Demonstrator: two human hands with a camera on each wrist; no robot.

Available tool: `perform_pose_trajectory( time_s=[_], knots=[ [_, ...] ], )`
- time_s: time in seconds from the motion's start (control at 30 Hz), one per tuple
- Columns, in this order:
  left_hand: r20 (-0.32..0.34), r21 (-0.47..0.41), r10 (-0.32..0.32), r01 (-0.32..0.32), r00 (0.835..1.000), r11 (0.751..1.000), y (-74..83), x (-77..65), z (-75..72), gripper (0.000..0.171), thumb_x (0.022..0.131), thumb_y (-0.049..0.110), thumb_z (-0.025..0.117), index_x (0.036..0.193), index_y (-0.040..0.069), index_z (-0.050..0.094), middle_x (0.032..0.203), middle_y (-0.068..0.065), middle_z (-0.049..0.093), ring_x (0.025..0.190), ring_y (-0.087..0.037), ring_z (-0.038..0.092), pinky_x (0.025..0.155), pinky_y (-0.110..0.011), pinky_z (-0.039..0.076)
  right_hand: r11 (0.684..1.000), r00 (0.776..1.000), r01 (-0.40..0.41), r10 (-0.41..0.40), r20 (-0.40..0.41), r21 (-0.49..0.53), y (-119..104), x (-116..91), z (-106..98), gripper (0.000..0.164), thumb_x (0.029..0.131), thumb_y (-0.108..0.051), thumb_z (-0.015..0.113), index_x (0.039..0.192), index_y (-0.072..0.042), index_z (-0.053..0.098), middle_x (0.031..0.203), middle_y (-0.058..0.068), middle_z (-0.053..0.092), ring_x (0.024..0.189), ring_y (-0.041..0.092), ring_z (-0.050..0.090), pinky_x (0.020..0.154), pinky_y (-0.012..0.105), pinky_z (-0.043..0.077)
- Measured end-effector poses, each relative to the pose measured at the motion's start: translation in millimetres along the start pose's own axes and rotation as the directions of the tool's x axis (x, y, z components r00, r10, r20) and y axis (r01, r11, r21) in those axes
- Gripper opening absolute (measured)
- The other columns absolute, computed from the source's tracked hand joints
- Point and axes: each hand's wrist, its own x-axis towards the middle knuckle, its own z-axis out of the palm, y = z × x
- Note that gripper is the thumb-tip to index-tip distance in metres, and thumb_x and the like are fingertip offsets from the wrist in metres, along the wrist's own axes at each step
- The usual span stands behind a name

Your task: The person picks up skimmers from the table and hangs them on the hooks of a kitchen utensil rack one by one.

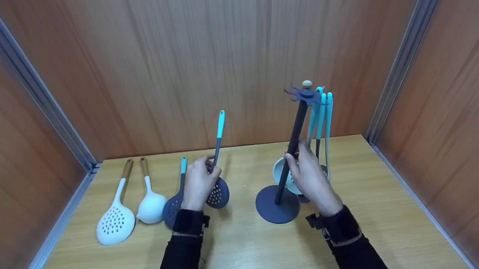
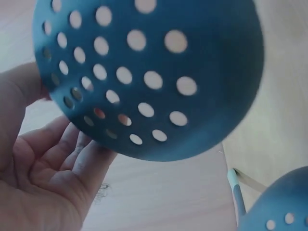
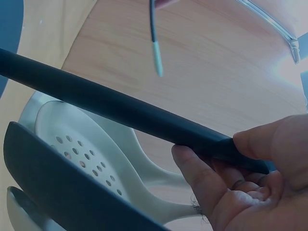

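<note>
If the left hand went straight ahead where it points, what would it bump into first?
Probably the wooden back wall; the head view shows nothing else ahead of the left hand except the dark skimmer it holds. That skimmer's turquoise handle might touch first, but depth is hard to judge.

No readable lettering or numbers.

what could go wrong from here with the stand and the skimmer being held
The dark, round-based stand carries its turquoise-handled utensils bunched on one side, so it might tip if the right hand lets go of the pole. The left hand grips the dark blue, round perforated skimmer low, near its head, so its turquoise handle could swing or twist. Those hanging utensils crowd together and could knock if jolted.
</note>
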Motion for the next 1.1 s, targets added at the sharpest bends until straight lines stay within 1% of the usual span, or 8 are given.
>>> perform_pose_trajectory(
  time_s=[0.17,0.33,0.43,0.53,0.7,0.83,0.93,1.1],
  knots=[
    [-0.036,-0.024,0.016,-0.017,0.999,1.000,6.8,1.0,-3.1,0.042,0.096,0.011,0.064,0.137,0.011,0.066,0.114,-0.007,0.074,0.108,-0.023,0.073,0.094,-0.042,0.062,1.000,1.000,0.011,-0.011,-0.005,-0.013,0,0,-1,0.028,0.114,-0.027,0.048,0.136,-0.010,0.046,0.129,0.014,0.062,0.104,0.027,0.065,0.082,0.039,0.059],
    [-0.063,-0.055,0.065,-0.069,0.996,0.996,11.0,-0.4,-4.5,0.044,0.099,0.009,0.063,0.143,0.013,0.061,0.121,-0.007,0.070,0.117,-0.024,0.071,0.098,-0.041,0.062,0.999,0.999,0.031,-0.032,-0.013,-0.021,0,0,-1,0.029,0.113,-0.028,0.049,0.136,-0.011,0.046,0.129,0.014,0.062,0.104,0.027,0.065,0.082,0.040,0.060],
    [-0.086,-0.062,0.101,-0.106,0.991,0.992,12.9,-1.8,-5.2,0.045,0.100,0.008,0.064,0.145,0.013,0.060,0.124,-0.007,0.069,0.118,-0.024,0.071,0.097,-0.040,0.063,0.998,0.998,0.054,-0.055,-0.023,-0.027,0,-1,0,0.029,0.113,-0.028,0.049,0.137,-0.011,0.045,0.128,0.014,0.062,0.103,0.027,0.065,0.080,0.039,0.060],
    [-0.111,-0.078,0.146,-0.155,0.983,0.985,14.1,-2.9,-5.7,0.046,0.100,0.006,0.063,0.146,0.013,0.059,0.125,-0.007,0.068,0.116,-0.024,0.071,0.096,-0.040,0.063,0.995,0.994,0.100,-0.101,-0.039,-0.025,1,-2,1,0.031,0.113,-0.026,0.050,0.138,-0.008,0.046,0.127,0.015,0.063,0.102,0.027,0.066,0.079,0.039,0.059],
    [-0.126,-0.094,0.211,-0.224,0.969,0.970,16.9,-5.1,-5.4,0.049,0.101,0.002,0.060,0.149,0.012,0.056,0.126,-0.008,0.068,0.115,-0.024,0.071,0.094,-0.040,0.063,0.988,0.986,0.152,-0.154,-0.058,-0.025,3,-2,2,0.031,0.113,-0.023,0.051,0.138,-0.005,0.047,0.125,0.017,0.064,0.102,0.028,0.068,0.079,0.040,0.059],
    [-0.117,-0.094,0.234,-0.245,0.965,0.965,20.4,-6.7,-4.3,0.052,0.103,0.002,0.056,0.153,0.014,0.052,0.127,-0.010,0.067,0.111,-0.023,0.069,0.087,-0.038,0.061,0.989,0.989,0.139,-0.142,-0.049,-0.052,3,-2,2,0.032,0.113,-0.025,0.051,0.139,-0.008,0.045,0.125,0.016,0.064,0.103,0.027,0.069,0.082,0.043,0.062],
    [-0.115,-0.089,0.242,-0.253,0.963,0.963,23.4,-7.7,-4.0,0.054,0.104,0.001,0.053,0.156,0.015,0.049,0.127,-0.009,0.067,0.112,-0.023,0.069,0.086,-0.037,0.061,0.990,0.991,0.126,-0.128,-0.040,-0.061,4,-2,1,0.032,0.113,-0.027,0.050,0.140,-0.010,0.044,0.125,0.015,0.063,0.103,0.026,0.069,0.084,0.044,0.064],
    [-0.113,-0.113,0.247,-0.260,0.962,0.959,30.4,-9.2,-3.9,0.057,0.106,0.000,0.051,0.160,0.018,0.043,0.128,-0.007,0.064,0.119,-0.024,0.070,0.092,-0.037,0.063,0.986,0.987,0.150,-0.153,-0.049,-0.068,6,-1,0,0.031,0.113,-0.025,0.051,0.138,-0.008,0.045,0.121,0.015,0.064,0.100,0.027,0.070,0.083,0.044,0.065]
  ],
)
